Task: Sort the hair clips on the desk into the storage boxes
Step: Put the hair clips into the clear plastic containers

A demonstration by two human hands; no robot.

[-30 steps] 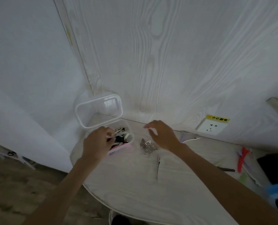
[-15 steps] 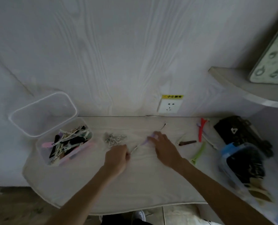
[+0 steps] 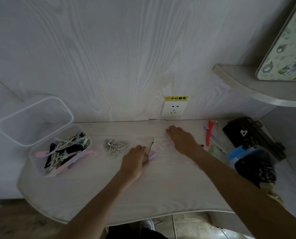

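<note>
Sitting at the tabletop's (image 3: 161, 195) left edge: clear storage box (image 3: 40, 163), lid up, full of hair clips (image 3: 66, 150). Silver butterfly clip (image 3: 115, 146) just right of it. Left hand (image 3: 135, 160), mid-tabletop, grip pinching a purple clip (image 3: 152, 155). Right hand (image 3: 182, 138) near the back edge, fingers flat on the surface, grip released. Red clip (image 3: 209, 133) and green clip (image 3: 211, 149) near the right edge, beside a blue-lidded box (image 3: 237, 156).
</note>
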